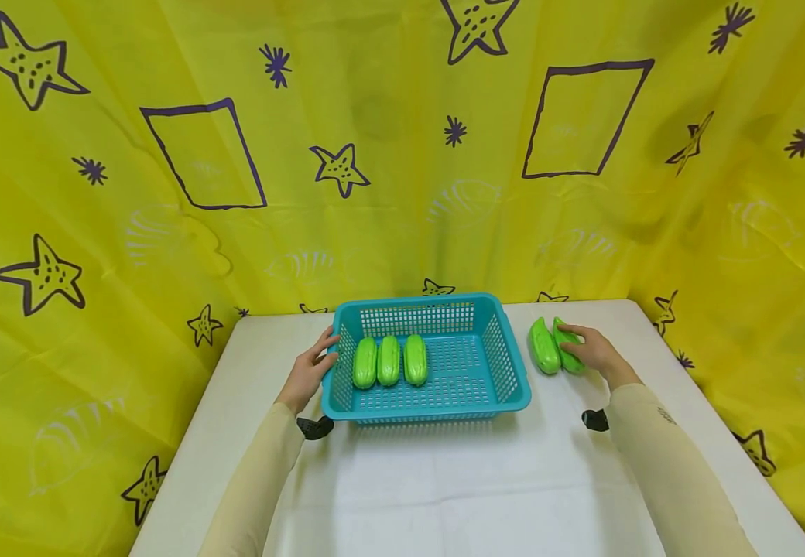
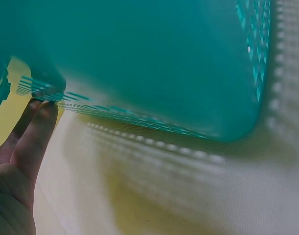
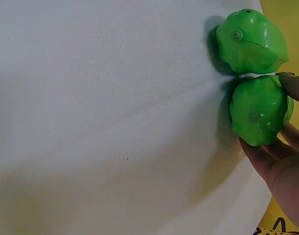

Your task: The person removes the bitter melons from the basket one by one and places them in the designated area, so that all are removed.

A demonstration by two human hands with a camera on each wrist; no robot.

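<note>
A teal basket (image 1: 425,418) holds three green vegetable-shaped pieces (image 1: 388,360) side by side in its left half. At its left wall is my left hand (image 1: 305,374), fingertips touching the rim; in the left wrist view the fingers (image 2: 35,134) reach up to the basket's side (image 2: 154,73). To the right of the basket, two more green pieces lie close together on the table. My right hand (image 1: 597,352) grips the right one (image 1: 570,348), thumb on one side and fingers on the other, as the right wrist view shows (image 3: 261,111). Its neighbour (image 1: 545,346) is not held.
The white table (image 1: 437,495) has yellow patterned cloth (image 1: 402,216) behind it and at both sides. A dark object (image 1: 315,428) shows beside the left wrist, and another (image 1: 594,420) beside the right wrist.
</note>
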